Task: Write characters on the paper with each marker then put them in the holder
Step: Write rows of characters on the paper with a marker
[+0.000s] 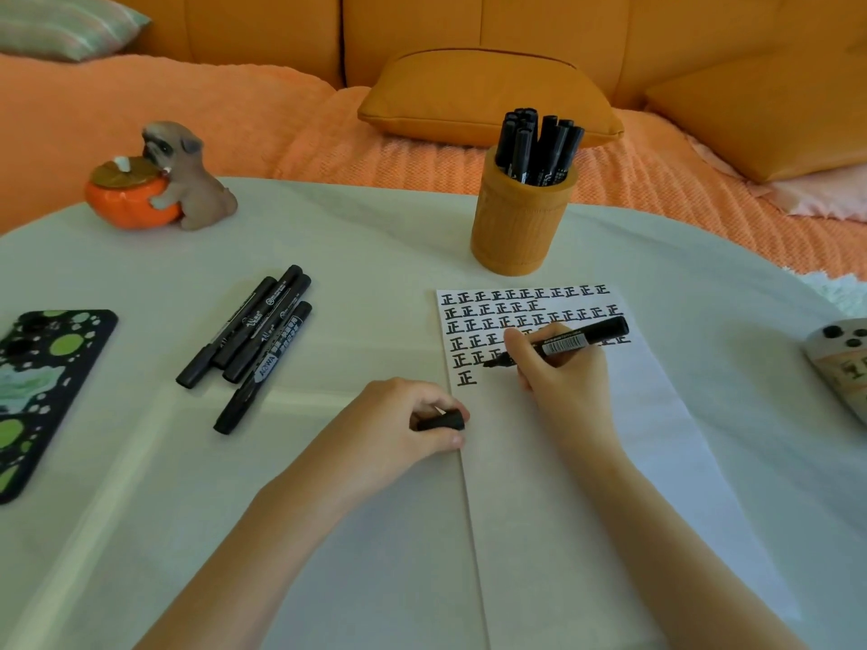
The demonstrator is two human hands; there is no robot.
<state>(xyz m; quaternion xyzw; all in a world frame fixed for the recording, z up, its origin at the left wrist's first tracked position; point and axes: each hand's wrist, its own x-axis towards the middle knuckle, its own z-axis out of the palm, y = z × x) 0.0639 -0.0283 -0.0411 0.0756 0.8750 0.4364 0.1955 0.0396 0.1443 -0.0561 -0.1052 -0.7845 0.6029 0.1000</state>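
Near the lower middle of the frame, my left hand (403, 417) rests on the table (328, 236) at the left edge of the paper (586, 485), and its fingers are curled around a black cap (443, 422). Just above and to the right, my right hand (558, 372) grips an uncapped black marker (567, 341) over the paper. Its tip points left, close to the lowest rows of written characters (516, 307); I cannot tell if the tip touches the sheet. At the left middle, four more black markers (248, 340) lie side by side on the table, and a phone (42, 391) with green spots lies at the left edge. A grey object (840, 363) shows at the right edge. Farther, above the paper, the orange holder (516, 222) stands upright with many markers inside (539, 143). In the upper left a dog figurine (192, 175) hugs an orange pot. Behind all is an orange sofa with a cushion (488, 96).
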